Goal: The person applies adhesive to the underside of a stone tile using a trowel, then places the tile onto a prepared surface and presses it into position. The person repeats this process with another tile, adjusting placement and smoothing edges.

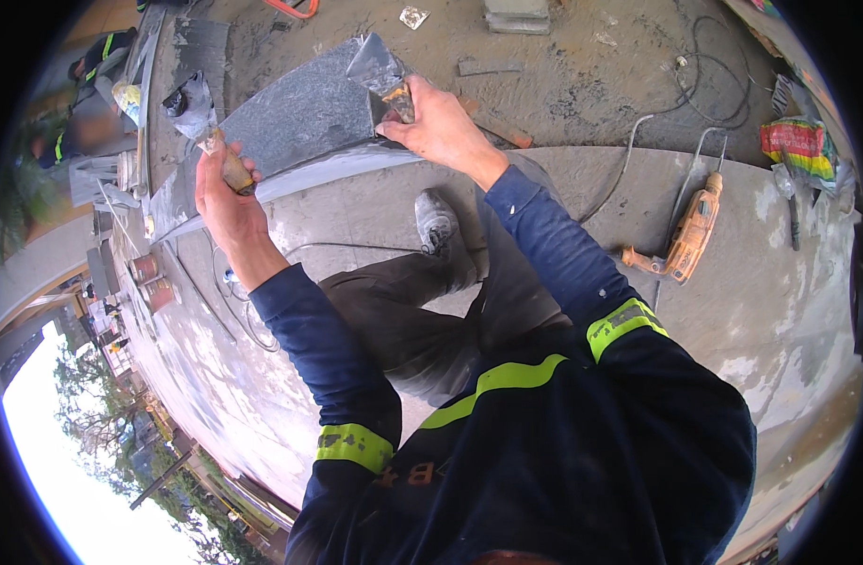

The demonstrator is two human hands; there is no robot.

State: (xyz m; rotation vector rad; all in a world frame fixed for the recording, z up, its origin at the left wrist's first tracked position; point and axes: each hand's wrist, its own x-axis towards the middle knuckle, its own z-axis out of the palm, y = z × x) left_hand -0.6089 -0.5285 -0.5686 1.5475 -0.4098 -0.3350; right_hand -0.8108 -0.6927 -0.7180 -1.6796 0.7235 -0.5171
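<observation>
My left hand [232, 202] is closed round the worn handle of a putty knife [196, 104]. Dark paste clings to the tip of its raised blade. In my right hand [445, 132] is a second putty knife [373, 64], its broad blade pointing up and to the left over the slab. Between and beyond the hands lies a dark grey stone slab [304, 102] along the edge of a step. My right fingers are close to the slab's right end; whether they touch it, I cannot tell.
An orange power drill [697, 226] lies at the right, near a grey cable [629, 151] and a colourful bag [797, 146]. Grey blocks [517, 15] sit at the far edge. Two other people [106, 58] are at the far left. Reddish tins [156, 294] stand left.
</observation>
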